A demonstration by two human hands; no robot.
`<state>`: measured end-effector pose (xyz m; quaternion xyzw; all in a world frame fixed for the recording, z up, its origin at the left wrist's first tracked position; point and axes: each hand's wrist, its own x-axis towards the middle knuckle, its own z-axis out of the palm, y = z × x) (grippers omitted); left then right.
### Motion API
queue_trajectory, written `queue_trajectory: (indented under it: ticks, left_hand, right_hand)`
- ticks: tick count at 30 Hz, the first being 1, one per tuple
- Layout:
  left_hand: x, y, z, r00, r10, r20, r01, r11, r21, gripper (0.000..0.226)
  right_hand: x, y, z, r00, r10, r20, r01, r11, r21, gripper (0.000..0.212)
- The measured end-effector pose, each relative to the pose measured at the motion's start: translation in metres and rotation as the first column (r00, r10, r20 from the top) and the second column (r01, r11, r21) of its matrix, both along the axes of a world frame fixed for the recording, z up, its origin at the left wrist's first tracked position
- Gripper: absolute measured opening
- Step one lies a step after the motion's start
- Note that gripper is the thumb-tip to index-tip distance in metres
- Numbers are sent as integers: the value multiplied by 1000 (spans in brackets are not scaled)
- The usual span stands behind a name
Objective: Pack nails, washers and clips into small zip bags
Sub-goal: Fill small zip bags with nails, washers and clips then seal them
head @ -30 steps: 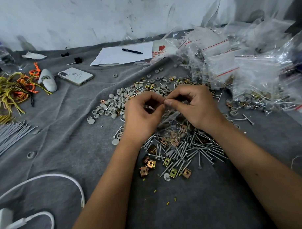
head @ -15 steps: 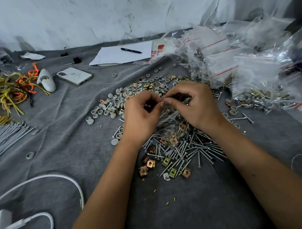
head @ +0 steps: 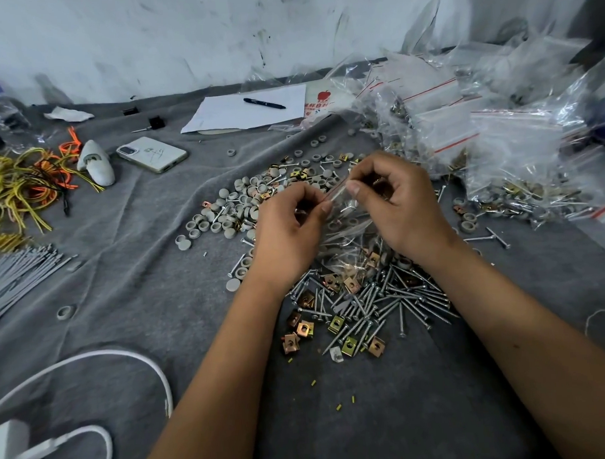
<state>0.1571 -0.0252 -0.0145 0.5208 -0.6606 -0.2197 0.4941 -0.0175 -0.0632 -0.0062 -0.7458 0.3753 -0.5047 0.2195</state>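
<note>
Zip bag (head: 345, 227): held at mid-desk, pinched along its top strip by left hand (head: 287, 230) and right hand (head: 401, 205), above the nails (head: 392, 301). Grey washers (head: 232, 211) lie just left; filled bags (head: 497, 147) crowd the right edge, phone (head: 151, 154) toward the far-left corner.

A small clear zip bag (head: 346, 234), part filled, is held upright by its red-lined top edge above a heap of silver nails (head: 392, 301); brass clips (head: 304, 329) and grey washers (head: 225, 215) are scattered alongside
</note>
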Motion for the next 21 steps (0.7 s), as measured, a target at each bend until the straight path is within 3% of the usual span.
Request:
queue_trajectory:
  ticks: [8, 21]
  left_hand:
    - [4, -2, 0, 989, 125, -83, -118, 989, 88, 11]
    - [3, -1, 2, 978, 140, -156, -120, 984, 134, 9]
  right_hand:
    - [-9, -8, -3, 977, -87, 194, 64, 991, 118, 7]
    - [-9, -10, -6, 970, -98, 223, 71, 989, 128, 9]
